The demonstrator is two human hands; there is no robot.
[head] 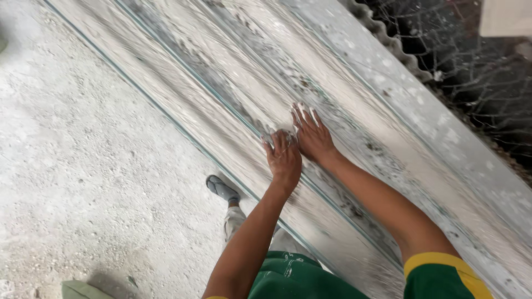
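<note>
A grey sandal (222, 189) stands on the gritty concrete floor (83, 166) at seven o'clock of the hands. The left hand (284, 158) presses a pale lump of wet plaster (270, 136) under curled fingers onto the long, streaked plaster slab (233, 72). Touching it at one o'clock, the right hand (313, 137) lies flat, fingers spread, grasping nothing. Beyond, a corrugated sheet (382, 33) edges wire mesh (476, 72).

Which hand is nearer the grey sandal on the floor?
Left. The left hand lies on the streaked slab just above the grey sandal; the right hand lies flat beside it, farther up the slab and farther from the sandal.
</note>
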